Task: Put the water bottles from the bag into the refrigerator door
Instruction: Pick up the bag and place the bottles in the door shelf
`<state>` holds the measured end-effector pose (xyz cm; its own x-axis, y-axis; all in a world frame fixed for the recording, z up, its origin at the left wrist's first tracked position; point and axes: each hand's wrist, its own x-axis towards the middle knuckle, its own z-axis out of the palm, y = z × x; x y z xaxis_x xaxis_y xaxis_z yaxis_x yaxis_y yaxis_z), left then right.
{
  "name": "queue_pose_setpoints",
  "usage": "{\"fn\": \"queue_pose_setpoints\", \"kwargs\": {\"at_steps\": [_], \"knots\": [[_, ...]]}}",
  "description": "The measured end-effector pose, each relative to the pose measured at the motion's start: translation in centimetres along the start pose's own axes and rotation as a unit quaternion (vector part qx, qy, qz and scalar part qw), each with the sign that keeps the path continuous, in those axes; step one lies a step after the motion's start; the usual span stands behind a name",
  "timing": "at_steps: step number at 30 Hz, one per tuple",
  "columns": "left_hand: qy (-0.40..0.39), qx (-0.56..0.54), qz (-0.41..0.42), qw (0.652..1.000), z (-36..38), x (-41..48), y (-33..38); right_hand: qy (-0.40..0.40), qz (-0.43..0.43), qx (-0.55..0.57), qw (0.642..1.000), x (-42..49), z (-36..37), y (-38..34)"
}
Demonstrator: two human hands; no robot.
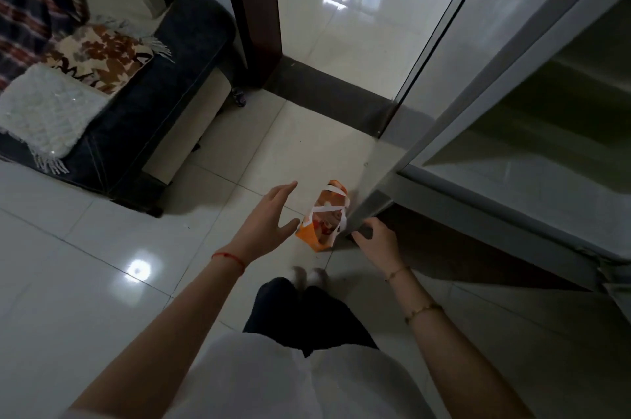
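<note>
While the orange bag (322, 220) is standing upright on the tiled floor (102, 247) just beside the lower corner of the open refrigerator door (478, 77), the left hand (269, 217) is hovering near it with its grip open and empty, and the right hand (377, 235) is closing its fingers on the door's bottom edge

My arms are bare to the elbow. A thin red string circles the wrist below my left hand (269, 220); two slim gold bracelets sit behind my right hand (377, 237). White top, dark trousers.
</note>
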<state>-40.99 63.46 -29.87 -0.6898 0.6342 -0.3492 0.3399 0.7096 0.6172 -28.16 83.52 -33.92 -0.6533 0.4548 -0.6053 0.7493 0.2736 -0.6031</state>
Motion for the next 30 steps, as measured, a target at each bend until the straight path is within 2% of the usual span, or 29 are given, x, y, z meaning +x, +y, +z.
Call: {"fn": "queue_pose_setpoints", "kwargs": {"at_steps": [8, 15, 25, 30], "knots": [[-0.059, 0.005, -0.034, 0.998, 3.7, 8.4, -4.2, 0.015, 0.127, 0.042, 0.991, 7.3, 3.5, 1.8], [-0.119, 0.017, -0.049, 0.992, 11.4, 14.8, -9.9, 0.000, 0.213, 0.076, 0.974, 14.8, 8.0, 6.8], [-0.127, 0.025, -0.062, 0.990, 25.0, 24.0, -18.5, 0.020, 0.268, 0.121, 0.956, 27.2, 16.6, 16.9], [-0.136, 0.104, -0.024, 0.985, 30.7, 28.0, -22.0, 0.059, 0.281, 0.168, 0.943, 31.4, 19.8, 20.2]]}}
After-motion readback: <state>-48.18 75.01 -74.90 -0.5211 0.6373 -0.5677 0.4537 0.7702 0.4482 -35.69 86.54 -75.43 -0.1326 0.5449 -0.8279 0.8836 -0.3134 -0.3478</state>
